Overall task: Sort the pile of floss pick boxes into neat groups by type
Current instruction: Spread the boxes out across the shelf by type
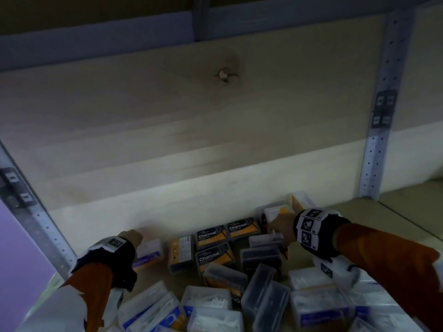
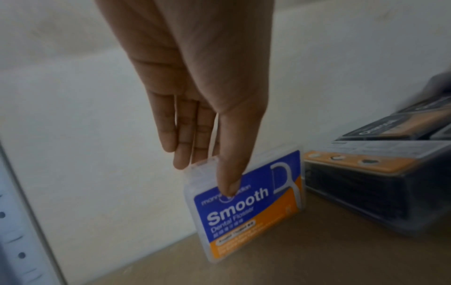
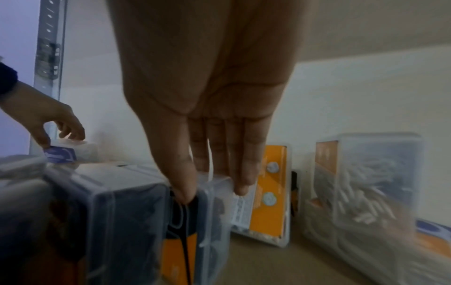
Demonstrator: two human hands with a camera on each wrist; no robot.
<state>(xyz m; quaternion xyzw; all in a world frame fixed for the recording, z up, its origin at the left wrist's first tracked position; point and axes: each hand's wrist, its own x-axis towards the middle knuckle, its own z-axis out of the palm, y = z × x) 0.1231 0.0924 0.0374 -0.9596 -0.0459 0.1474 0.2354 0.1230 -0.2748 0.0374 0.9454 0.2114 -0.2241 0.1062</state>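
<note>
My left hand [image 1: 134, 236] reaches to the back left of the shelf and pinches the top of a blue and orange Smooth box [image 2: 246, 210]. Its thumb [image 2: 228, 185] lies on the label and the fingers sit behind the lid. The box stands upright against the back wall [image 2: 97, 154]. My right hand [image 1: 275, 227] grips the top edge of a clear box of black picks with an orange label [image 3: 209, 216], thumb on one face and fingers [image 3: 241, 181] on the other. Three Charcoal boxes [image 1: 212, 234] lie flat in a group between my hands.
A jumbled pile of clear and blue boxes [image 1: 206, 300] fills the shelf front. Boxes of white picks [image 3: 366, 183] stand at the back right. Perforated metal posts [image 1: 376, 152] rise at both ends, and a wooden shelf board [image 1: 215, 104] hangs close overhead.
</note>
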